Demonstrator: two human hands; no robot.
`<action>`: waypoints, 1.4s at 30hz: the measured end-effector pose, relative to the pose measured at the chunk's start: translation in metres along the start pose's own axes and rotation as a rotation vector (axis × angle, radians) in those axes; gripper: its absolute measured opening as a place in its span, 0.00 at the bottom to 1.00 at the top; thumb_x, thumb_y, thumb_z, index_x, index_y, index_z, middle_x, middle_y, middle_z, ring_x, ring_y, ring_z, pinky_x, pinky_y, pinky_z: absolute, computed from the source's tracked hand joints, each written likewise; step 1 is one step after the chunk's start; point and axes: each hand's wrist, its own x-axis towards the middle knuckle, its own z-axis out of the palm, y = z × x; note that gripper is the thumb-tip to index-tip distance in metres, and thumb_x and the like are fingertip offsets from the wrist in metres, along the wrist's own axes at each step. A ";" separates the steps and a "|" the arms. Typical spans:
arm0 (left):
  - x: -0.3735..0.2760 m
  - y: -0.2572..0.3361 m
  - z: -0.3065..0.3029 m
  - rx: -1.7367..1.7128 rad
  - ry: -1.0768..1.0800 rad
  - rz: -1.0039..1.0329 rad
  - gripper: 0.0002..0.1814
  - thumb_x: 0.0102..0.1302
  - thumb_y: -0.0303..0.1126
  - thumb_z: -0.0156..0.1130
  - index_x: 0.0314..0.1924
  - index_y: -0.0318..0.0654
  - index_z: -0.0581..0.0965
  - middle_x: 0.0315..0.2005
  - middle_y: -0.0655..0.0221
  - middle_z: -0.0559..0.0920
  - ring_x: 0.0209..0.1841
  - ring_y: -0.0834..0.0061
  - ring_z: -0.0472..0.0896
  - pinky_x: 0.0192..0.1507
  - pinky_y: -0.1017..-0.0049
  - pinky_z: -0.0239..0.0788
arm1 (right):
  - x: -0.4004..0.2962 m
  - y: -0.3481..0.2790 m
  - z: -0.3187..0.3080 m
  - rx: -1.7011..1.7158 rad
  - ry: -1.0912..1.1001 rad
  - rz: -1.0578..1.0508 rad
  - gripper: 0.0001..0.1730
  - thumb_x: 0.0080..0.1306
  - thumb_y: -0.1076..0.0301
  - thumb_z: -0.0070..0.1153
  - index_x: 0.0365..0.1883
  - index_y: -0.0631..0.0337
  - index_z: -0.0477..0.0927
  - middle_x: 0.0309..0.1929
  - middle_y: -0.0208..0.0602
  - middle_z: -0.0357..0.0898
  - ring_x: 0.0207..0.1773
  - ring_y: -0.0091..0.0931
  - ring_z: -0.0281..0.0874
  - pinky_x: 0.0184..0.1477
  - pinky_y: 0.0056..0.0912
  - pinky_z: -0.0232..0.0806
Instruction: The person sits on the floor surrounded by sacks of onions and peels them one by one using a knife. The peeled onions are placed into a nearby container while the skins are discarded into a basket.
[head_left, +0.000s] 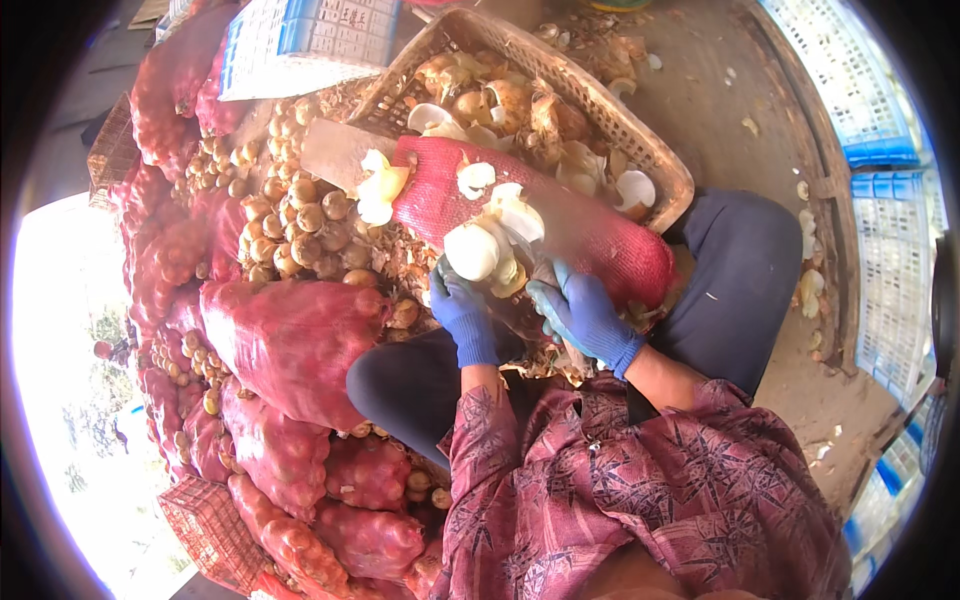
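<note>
My left hand (459, 309), in a blue knit glove, grips a peeled white onion (471, 252) from below. In my right hand (589, 311), gloved the same way, is a knife (545, 273); its blade is partly hidden among peeled skin beside the onion. Loose onion layers (516, 214) lie close to the knife. Under them a red mesh-covered bolster (442, 184) rests across the front of a plastic crate (570, 71), which holds onions and shed skins.
Loose brown onions (300, 225) are heaped at the left. Full red mesh sacks (292, 345) are piled beside my knee. A blue and white crate (307, 45) stands at the top, and more such crates (889, 255) line the right. Onion peel (810, 289) litters the floor.
</note>
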 end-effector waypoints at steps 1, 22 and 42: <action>0.001 0.000 -0.001 0.119 -0.025 0.031 0.17 0.77 0.25 0.45 0.61 0.28 0.70 0.50 0.61 0.81 0.49 0.73 0.80 0.53 0.74 0.73 | 0.000 0.009 0.001 -0.062 0.029 -0.073 0.27 0.74 0.57 0.53 0.63 0.67 0.68 0.28 0.46 0.82 0.25 0.36 0.82 0.28 0.37 0.73; -0.001 0.060 -0.001 -0.304 -0.172 0.206 0.36 0.72 0.37 0.60 0.74 0.33 0.60 0.70 0.59 0.67 0.69 0.69 0.66 0.69 0.68 0.61 | 0.012 0.042 0.013 -0.534 0.074 -0.166 0.30 0.71 0.54 0.55 0.61 0.70 0.71 0.36 0.61 0.81 0.40 0.53 0.81 0.42 0.53 0.72; -0.012 0.067 0.021 0.131 0.025 0.236 0.33 0.71 0.36 0.60 0.69 0.24 0.63 0.64 0.45 0.70 0.66 0.57 0.69 0.70 0.63 0.57 | 0.027 0.017 0.037 -0.769 0.151 -0.467 0.36 0.67 0.57 0.57 0.69 0.62 0.63 0.36 0.47 0.79 0.29 0.42 0.81 0.30 0.45 0.73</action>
